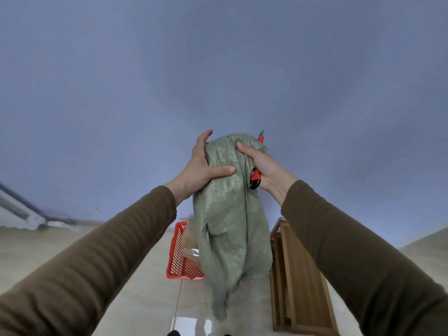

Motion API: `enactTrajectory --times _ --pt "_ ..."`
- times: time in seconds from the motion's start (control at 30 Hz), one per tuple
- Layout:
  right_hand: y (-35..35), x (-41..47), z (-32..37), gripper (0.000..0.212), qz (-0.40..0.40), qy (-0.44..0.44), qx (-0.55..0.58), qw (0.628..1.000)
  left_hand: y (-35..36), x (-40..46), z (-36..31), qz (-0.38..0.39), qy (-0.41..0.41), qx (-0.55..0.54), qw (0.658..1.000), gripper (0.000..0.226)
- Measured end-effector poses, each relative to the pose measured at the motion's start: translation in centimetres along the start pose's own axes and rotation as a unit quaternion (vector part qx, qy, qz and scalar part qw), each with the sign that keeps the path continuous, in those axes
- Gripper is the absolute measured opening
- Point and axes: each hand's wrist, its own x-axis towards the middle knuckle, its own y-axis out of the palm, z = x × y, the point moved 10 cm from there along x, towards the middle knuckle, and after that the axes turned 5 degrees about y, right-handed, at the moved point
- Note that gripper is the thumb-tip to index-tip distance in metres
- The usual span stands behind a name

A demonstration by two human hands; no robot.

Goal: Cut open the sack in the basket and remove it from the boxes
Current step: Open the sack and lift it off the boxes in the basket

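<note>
Brown sleeves [109, 243] lift sack [228, 214] over tiled floor [135, 299], blue wall [218, 69] behind

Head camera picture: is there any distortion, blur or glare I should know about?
Head view: strong wide-angle distortion bends the wall-floor line and stretches both sleeves; light is soft and even, without hard shadows; a bright glare patch lies on the floor; the left hand, right hand, green sack and red basket look fairly sharp, the far left corner smeared.
</note>
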Motion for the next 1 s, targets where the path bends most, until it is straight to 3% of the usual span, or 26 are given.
enactTrajectory --times 0.13,0.23,0.33,0.4,0.47,0.6,0.7,0.9,1.0 --pt "-0.2 -0.4 -1.2 0.034 0.032 0.057 -0.021 0.998 0.0 0.2 0.0 0.019 -0.012 0.024 0.999 0.107" --pt "-1.7 -0.5 -1.3 0.038 0.007 0.060 -0.078 0.995 -0.6 0.4 0.0 -0.006 -0.020 0.076 0.997 0.074" --pt "-4.1 -0.7 0.9 0.043 -0.080 -0.043 -0.200 0.976 -1.5 0.5 0.4 -0.035 -0.044 0.067 0.996 0.054" --pt "-5.6 -1.4 2.6 0.047 -0.124 -0.133 -0.173 0.968 -1.6 0.8 0.7 -0.022 -0.063 0.063 0.996 0.051" --pt "-5.8 -1.9 3.1 0.065 -0.099 -0.176 -0.132 0.970 -1.5 1.1 0.9 -0.003 -0.084 0.045 0.995 0.053" --pt "-2.9 -2.7 2.3 0.088 -0.017 -0.203 -0.301 0.932 -1.3 1.5 1.1 0.004 -0.121 -0.012 0.993 0.060" --pt "-2.1 -2.3 1.9 0.096 -0.025 -0.186 -0.329 0.925 -1.0 1.5 1.0 -0.011 -0.116 -0.003 0.993 0.069" --pt "-3.2 -1.8 1.1 0.057 -0.054 -0.148 -0.238 0.959 -0.6 0.4 0.8 -0.018 -0.031 0.008 0.999 0.112" --pt "-4.0 -1.9 0.5 0.041 -0.068 -0.120 -0.115 0.984 -0.2 -0.4 0.6 -0.024 0.012 0.067 0.997 0.128"
